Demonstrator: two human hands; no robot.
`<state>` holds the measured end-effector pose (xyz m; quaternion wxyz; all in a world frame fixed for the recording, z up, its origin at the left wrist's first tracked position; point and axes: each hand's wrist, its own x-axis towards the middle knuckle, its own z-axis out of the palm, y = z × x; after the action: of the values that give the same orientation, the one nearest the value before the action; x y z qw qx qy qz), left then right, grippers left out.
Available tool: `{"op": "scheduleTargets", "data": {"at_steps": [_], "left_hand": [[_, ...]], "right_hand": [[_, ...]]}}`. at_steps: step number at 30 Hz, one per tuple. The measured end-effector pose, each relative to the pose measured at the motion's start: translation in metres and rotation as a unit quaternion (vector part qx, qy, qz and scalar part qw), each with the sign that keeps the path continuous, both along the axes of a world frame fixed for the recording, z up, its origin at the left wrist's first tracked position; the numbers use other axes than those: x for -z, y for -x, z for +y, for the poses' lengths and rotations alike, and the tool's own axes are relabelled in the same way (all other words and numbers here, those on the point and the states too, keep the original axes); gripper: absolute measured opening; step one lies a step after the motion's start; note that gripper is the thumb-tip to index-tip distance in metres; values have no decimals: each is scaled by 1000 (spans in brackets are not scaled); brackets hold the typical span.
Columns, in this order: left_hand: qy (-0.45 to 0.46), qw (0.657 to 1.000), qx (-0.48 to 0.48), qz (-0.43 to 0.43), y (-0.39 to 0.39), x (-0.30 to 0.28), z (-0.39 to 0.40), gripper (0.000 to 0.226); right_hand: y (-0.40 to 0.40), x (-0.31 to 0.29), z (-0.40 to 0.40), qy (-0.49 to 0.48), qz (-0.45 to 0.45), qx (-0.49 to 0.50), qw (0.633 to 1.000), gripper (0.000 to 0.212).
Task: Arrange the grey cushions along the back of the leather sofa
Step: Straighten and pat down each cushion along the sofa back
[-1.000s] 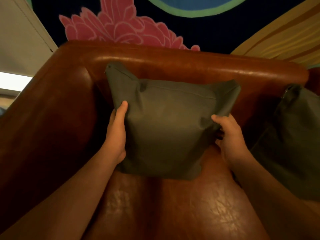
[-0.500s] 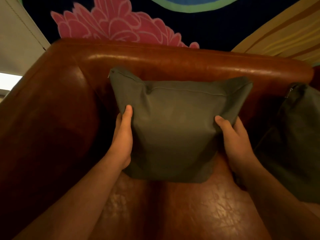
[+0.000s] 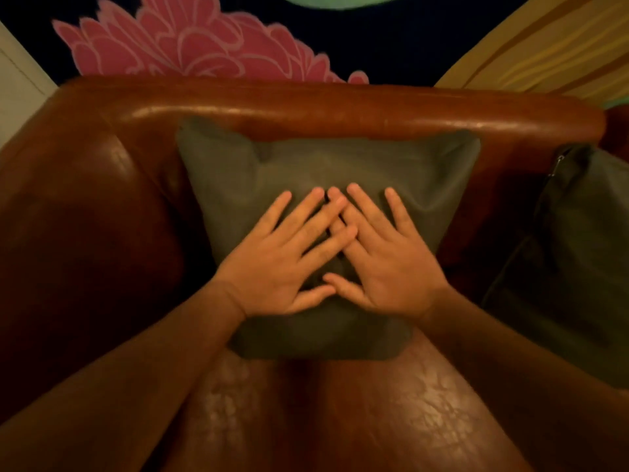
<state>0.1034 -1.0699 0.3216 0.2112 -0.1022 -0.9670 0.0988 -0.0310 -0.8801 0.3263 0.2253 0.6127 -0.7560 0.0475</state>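
Note:
A grey cushion (image 3: 422, 172) stands upright on the seat of the brown leather sofa (image 3: 340, 107), leaning against its backrest near the left armrest. My left hand (image 3: 282, 257) and my right hand (image 3: 381, 257) lie flat on the cushion's front, fingers spread and fingertips overlapping in the middle. Neither hand grips anything. A second grey cushion (image 3: 578, 253) rests against the backrest at the right, with a zipper pull at its top corner.
The sofa's left armrest (image 3: 78, 233) rises close beside the cushion. Bare leather seat (image 3: 391, 420) stretches in front of it. Behind the sofa hangs a dark wall painting with a pink flower (image 3: 183, 42) and yellow bands.
Both hands let go of the cushion's sides and moved onto its front face, pressing flat. The cushion now sits back against the backrest.

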Motion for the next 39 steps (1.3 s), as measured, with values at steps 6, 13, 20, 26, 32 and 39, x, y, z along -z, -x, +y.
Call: {"op": "scheduleTargets", "data": {"at_steps": [6,13,20,26,32,39], "left_hand": [[-1,1000,-6,6,10,6,-12,88],[-18,995,-102,-9,-1,2,-47,103],[-50,987,-153,-32,-16,0,-64,105],[-122,961,-241,-61,-49,0,-85,99],[-165,940,-290,-72,-71,-15,-104,88],[-171,957,-215,92,-49,-40,-44,85]], "right_hand": [[31,-8,2,-31,15,-38,999,87],[55,-12,14,-29,-2,0,1000,95],[59,-11,24,-15,-16,5,1000,95],[71,-14,56,-19,-2,35,999,92],[91,-39,85,65,-77,178,979,87],[50,-54,58,85,-53,70,993,86]]}}
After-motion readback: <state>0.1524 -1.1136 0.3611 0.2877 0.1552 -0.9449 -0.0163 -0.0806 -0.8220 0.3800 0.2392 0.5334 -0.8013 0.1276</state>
